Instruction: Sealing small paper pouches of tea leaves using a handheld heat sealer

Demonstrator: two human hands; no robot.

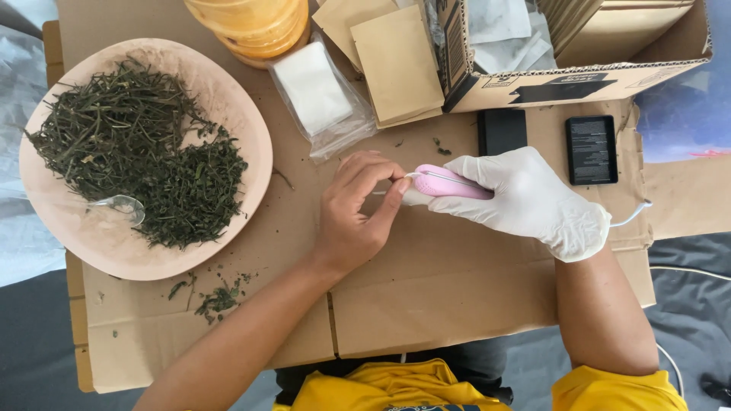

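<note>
My right hand (525,199), in a white glove, grips a small pink handheld sealer (449,183) with a white cord (636,213) trailing right. My bare left hand (358,209) pinches something thin and pale at the sealer's tip; I cannot tell what it is. Both hands meet over the flattened cardboard sheet (426,289) in front of me. A pink shallow bowl (228,91) heaped with dried green herb stems (137,152) sits at the left, a clear plastic spoon (122,204) lying in it.
A clear bag of white sachets (316,87) and tan paper pouches (396,65) lie behind my hands. An open cardboard box (579,53), a yellow tub (255,23), and two small black devices (592,149) (502,131) stand at the back. Herb crumbs (217,298) scatter near the bowl.
</note>
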